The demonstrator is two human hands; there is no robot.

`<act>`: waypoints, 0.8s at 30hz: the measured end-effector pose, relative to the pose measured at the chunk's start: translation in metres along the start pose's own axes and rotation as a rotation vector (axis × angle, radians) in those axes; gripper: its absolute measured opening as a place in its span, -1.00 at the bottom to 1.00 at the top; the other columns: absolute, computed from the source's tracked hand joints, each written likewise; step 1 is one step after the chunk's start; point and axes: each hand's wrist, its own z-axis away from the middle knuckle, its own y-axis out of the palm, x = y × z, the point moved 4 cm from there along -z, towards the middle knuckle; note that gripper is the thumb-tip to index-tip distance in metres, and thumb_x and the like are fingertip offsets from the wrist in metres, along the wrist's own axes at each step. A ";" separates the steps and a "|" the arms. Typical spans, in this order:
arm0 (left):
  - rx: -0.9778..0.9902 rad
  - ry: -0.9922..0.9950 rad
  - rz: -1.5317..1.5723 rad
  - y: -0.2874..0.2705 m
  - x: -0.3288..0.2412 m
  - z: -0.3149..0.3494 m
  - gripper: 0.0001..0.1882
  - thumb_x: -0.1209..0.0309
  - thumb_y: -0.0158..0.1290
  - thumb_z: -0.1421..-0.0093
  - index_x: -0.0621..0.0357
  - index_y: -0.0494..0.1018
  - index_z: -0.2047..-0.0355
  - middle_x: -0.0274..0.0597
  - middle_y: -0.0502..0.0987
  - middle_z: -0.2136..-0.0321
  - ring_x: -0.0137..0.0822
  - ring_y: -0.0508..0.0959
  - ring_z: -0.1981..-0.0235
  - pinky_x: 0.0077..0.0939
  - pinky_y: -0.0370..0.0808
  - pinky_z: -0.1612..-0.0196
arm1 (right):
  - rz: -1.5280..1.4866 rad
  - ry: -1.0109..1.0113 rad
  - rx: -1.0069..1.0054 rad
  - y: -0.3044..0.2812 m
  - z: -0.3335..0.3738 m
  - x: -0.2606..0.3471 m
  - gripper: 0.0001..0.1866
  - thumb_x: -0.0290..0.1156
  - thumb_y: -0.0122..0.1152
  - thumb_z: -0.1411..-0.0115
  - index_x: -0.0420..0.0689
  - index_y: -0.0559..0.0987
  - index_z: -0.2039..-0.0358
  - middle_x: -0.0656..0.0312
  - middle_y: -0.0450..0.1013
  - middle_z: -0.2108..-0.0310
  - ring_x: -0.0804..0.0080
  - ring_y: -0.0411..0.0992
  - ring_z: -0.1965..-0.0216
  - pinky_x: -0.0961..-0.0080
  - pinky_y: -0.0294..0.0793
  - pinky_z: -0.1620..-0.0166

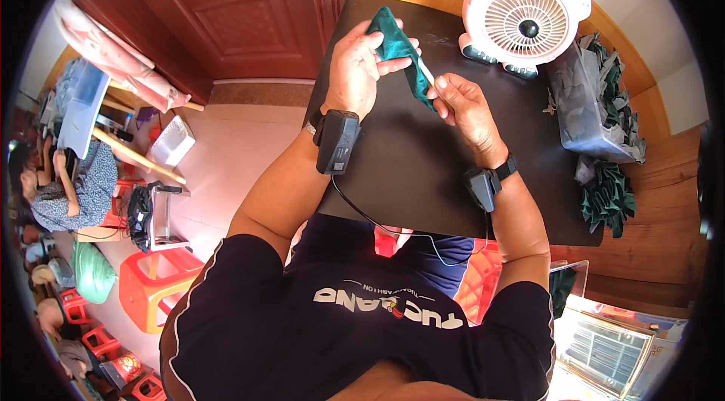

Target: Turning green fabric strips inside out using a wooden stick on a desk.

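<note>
Working the white stick (pixel 425 71) along green velvet (pixel 393 44), I judge; left hand (pixel 353 72) clamps velvet, right hand (pixel 468 108) pinches stick; next I'd push gently

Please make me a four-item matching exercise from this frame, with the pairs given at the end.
1. green cloth
2. fan
3. clear bin
4. big orange stool

A. on the floor, to the person's left
B. stretching from the left hand to the right hand
C. filled with green and grey pieces
D. white and pale pink, near the table's far right corner

Pairs: 1-B, 2-D, 3-C, 4-A
</note>
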 end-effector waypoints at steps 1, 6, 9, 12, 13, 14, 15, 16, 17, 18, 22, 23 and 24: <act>-0.043 0.017 0.006 0.005 -0.005 0.003 -0.60 0.31 -0.16 -0.21 0.38 0.34 0.07 0.16 0.50 0.23 0.06 0.54 0.16 -0.21 0.51 0.10 | -0.001 -0.001 -0.001 -0.001 0.000 0.000 -0.69 -0.16 -0.03 -0.29 -0.09 0.51 0.46 0.46 0.23 0.72 0.77 0.07 0.70 0.79 -0.01 0.62; -0.014 -0.019 -0.078 0.003 -0.008 0.002 -0.61 0.27 -0.15 -0.20 0.32 0.35 0.08 0.16 0.52 0.24 0.06 0.55 0.18 -0.21 0.50 0.10 | 0.079 0.000 0.006 -0.004 -0.002 -0.002 -0.67 -0.12 0.00 -0.27 -0.08 0.51 0.48 0.47 0.24 0.71 0.78 0.08 0.69 0.79 0.00 0.62; -0.017 -0.022 -0.072 -0.001 -0.005 0.000 -0.63 0.26 -0.14 -0.21 0.31 0.37 0.12 0.16 0.52 0.24 0.06 0.55 0.19 -0.22 0.50 0.12 | 0.049 -0.013 0.018 -0.003 -0.001 -0.001 -0.68 -0.11 0.06 -0.24 -0.08 0.51 0.49 0.47 0.25 0.71 0.78 0.10 0.69 0.79 0.00 0.62; -0.028 -0.006 -0.084 -0.002 -0.005 -0.001 -0.65 0.25 -0.13 -0.21 0.31 0.39 0.18 0.14 0.52 0.25 0.04 0.56 0.20 -0.23 0.51 0.13 | 0.072 -0.028 0.025 -0.003 0.000 0.000 -0.72 -0.15 0.11 -0.21 -0.08 0.51 0.49 0.47 0.25 0.71 0.79 0.11 0.69 0.79 0.00 0.62; -0.036 -0.006 -0.101 -0.002 -0.003 -0.001 -0.65 0.25 -0.13 -0.21 0.31 0.40 0.19 0.13 0.53 0.25 0.02 0.56 0.20 -0.24 0.51 0.13 | 0.071 -0.027 0.025 -0.002 -0.001 0.000 -0.72 -0.15 0.11 -0.21 -0.08 0.51 0.49 0.47 0.25 0.71 0.79 0.11 0.69 0.79 0.00 0.62; -0.044 -0.005 -0.118 -0.003 -0.003 -0.001 -0.66 0.25 -0.13 -0.21 0.30 0.40 0.20 0.13 0.53 0.25 0.00 0.56 0.20 -0.25 0.51 0.14 | 0.052 -0.023 0.019 -0.002 -0.001 -0.001 -0.73 -0.16 0.13 -0.21 -0.08 0.51 0.49 0.47 0.25 0.71 0.79 0.11 0.69 0.79 0.00 0.62; -0.044 -0.005 -0.119 -0.002 -0.002 -0.001 -0.66 0.25 -0.13 -0.21 0.30 0.40 0.20 0.13 0.53 0.25 0.00 0.56 0.20 -0.25 0.51 0.14 | 0.034 -0.019 0.013 -0.002 -0.002 -0.001 -0.75 -0.18 0.14 -0.20 -0.08 0.51 0.49 0.47 0.25 0.71 0.78 0.11 0.69 0.79 0.00 0.62; -0.034 -0.017 -0.107 0.000 -0.001 0.001 -0.69 0.27 -0.11 -0.21 0.29 0.41 0.22 0.02 0.54 0.30 -0.09 0.58 0.23 -0.27 0.51 0.16 | 0.033 -0.020 0.014 -0.001 -0.002 -0.001 -0.75 -0.18 0.14 -0.20 -0.08 0.51 0.49 0.47 0.25 0.71 0.78 0.11 0.69 0.79 0.00 0.62; -0.025 -0.029 -0.095 0.001 -0.001 0.002 -0.71 0.30 -0.09 -0.21 0.28 0.42 0.23 -0.08 0.54 0.36 -0.19 0.59 0.26 -0.30 0.52 0.18 | 0.021 -0.015 0.019 0.000 -0.001 -0.001 -0.74 -0.18 0.14 -0.21 -0.08 0.50 0.49 0.47 0.26 0.71 0.78 0.11 0.69 0.79 0.01 0.62; -0.024 -0.027 -0.094 0.001 -0.001 0.001 -0.71 0.30 -0.09 -0.21 0.28 0.42 0.23 -0.08 0.54 0.36 -0.19 0.59 0.26 -0.30 0.52 0.18 | 0.011 -0.010 0.023 0.000 -0.001 -0.001 -0.74 -0.17 0.13 -0.21 -0.08 0.50 0.49 0.47 0.26 0.71 0.78 0.11 0.69 0.78 0.01 0.62; -0.011 -0.028 -0.134 -0.002 -0.003 0.000 -0.68 0.28 -0.12 -0.19 0.27 0.39 0.17 0.05 0.53 0.20 -0.11 0.56 0.18 -0.28 0.51 0.15 | 0.065 -0.036 -0.001 0.001 0.000 0.000 -0.73 -0.18 0.12 -0.22 -0.10 0.50 0.50 0.47 0.26 0.71 0.78 0.12 0.68 0.77 0.04 0.60; -0.009 -0.026 -0.127 -0.002 -0.003 0.000 -0.68 0.30 -0.12 -0.18 0.26 0.38 0.15 0.03 0.52 0.19 -0.13 0.56 0.16 -0.29 0.52 0.16 | 0.071 -0.075 -0.015 0.000 -0.001 -0.001 -0.72 -0.19 0.12 -0.22 -0.11 0.49 0.51 0.48 0.26 0.70 0.77 0.13 0.66 0.76 0.07 0.59; -0.007 -0.023 -0.127 -0.003 -0.004 -0.001 -0.68 0.30 -0.12 -0.18 0.26 0.38 0.15 0.03 0.52 0.19 -0.13 0.56 0.16 -0.29 0.52 0.16 | 0.077 -0.112 -0.026 0.001 -0.001 0.000 -0.72 -0.20 0.13 -0.22 -0.12 0.48 0.52 0.48 0.25 0.70 0.76 0.14 0.65 0.75 0.09 0.57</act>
